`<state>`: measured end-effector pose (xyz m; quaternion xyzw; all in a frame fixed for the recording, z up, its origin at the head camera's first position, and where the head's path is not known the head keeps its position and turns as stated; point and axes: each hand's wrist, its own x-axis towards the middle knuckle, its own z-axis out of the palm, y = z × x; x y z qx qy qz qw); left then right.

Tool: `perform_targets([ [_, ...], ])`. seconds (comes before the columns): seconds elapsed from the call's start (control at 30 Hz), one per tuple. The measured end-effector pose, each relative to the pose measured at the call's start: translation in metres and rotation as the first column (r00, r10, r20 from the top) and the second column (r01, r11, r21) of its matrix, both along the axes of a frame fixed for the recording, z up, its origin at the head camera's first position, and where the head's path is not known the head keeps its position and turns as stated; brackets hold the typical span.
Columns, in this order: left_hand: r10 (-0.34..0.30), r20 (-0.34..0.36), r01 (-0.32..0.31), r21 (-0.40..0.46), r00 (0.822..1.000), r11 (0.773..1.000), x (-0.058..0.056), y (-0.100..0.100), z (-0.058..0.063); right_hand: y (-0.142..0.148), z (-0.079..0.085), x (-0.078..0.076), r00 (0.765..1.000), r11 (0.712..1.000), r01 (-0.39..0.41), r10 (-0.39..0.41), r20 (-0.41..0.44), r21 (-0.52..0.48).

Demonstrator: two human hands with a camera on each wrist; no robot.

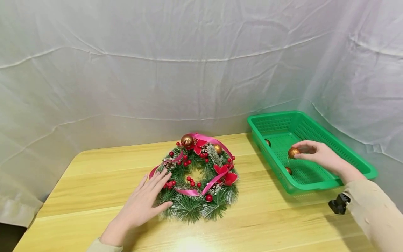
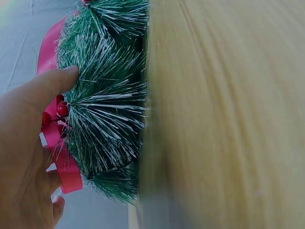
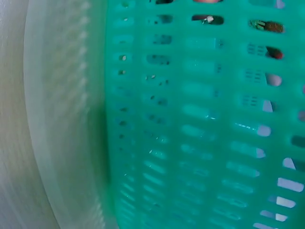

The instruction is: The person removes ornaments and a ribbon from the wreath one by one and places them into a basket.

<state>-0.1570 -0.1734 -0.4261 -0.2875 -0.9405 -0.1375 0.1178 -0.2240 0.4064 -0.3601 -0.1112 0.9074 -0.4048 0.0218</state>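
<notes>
A green Christmas wreath [image 1: 189, 206] lies on the table, dressed with pink ribbon [image 1: 188, 192], red berries, pinecones, red flowers and gold balls. On its near left side rests my left hand [image 1: 141, 203], fingers extended over the greenery. The left wrist view shows that thumb [image 2: 64, 80] against the wreath's needles [image 2: 107, 109]. To the right, my right hand [image 1: 324, 156] pinches a glittery gold Christmas ball [image 1: 294, 153] between thumb and fingers, over the inside of a green plastic basket [image 1: 318, 186]. Only the basket's slotted wall [image 3: 200, 133] fills the right wrist view; that hand is hidden there.
Two more copper-coloured balls lie in the basket, one by its left wall [image 1: 268, 142] and one nearer the front [image 1: 288, 170]. Behind the wooden table [image 1: 94, 182] hangs a pale cloth [image 1: 189, 87]. A black wrist device [image 1: 339, 204] sits at the right sleeve.
</notes>
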Motion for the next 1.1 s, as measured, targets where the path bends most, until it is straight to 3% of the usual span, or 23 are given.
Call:
perform_targets([
  [0.47,0.003,-0.001,-0.003,-0.004,1.000,1.000,0.000,0.000,-0.001,0.005,-0.011,-0.008,0.992,0.999,-0.050,0.050,0.112,0.001],
  [0.8,0.003,-0.005,-0.003,-0.003,1.000,1.000,0.000,0.001,-0.001,0.008,-0.011,-0.007,0.995,0.997,-0.063,0.060,0.084,0.036],
  [1.1,-0.003,-0.010,0.003,0.001,1.000,1.000,0.000,0.001,0.000,0.009,-0.013,-0.007,0.993,0.998,-0.053,0.055,0.103,-0.018],
])
